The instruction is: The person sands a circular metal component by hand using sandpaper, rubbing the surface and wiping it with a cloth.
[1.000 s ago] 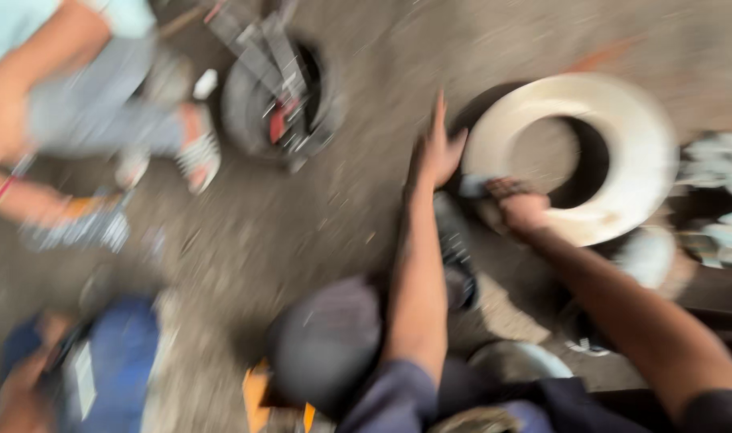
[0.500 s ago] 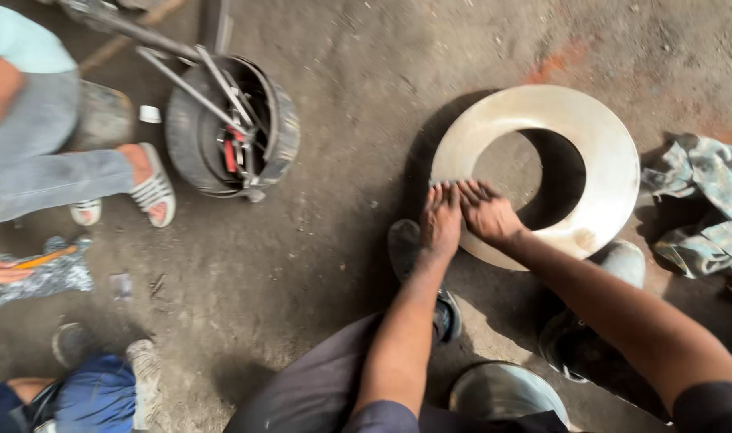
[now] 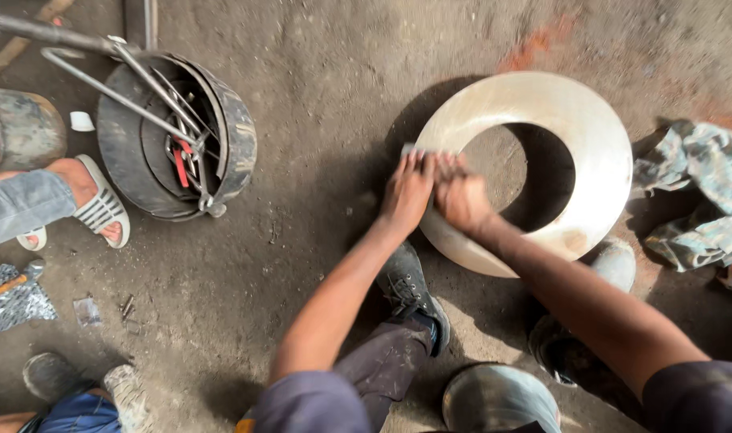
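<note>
hands [image 3: 434, 192] nearer ring [image 3: 574, 120], dusty concrete floor [image 3: 326, 96]

- The broad pale metal ring with a round hole [image 3: 578, 120] is laid on the gritty concrete floor [image 3: 334, 96], right of centre.
- The left hand [image 3: 407, 191] and the right hand [image 3: 460, 200] are pressed side by side on the ring's left rim.
- A dark round tub of metal rods and tools [image 3: 177, 136] is placed well to the left of the ring.
- A sandalled foot of another person [image 3: 93, 204] is set just left of the tub.
- A crumpled patterned cloth [image 3: 699, 192] is found right of the ring.
- The person's own black lace-up shoe [image 3: 410, 293] is planted below the hands.
</note>
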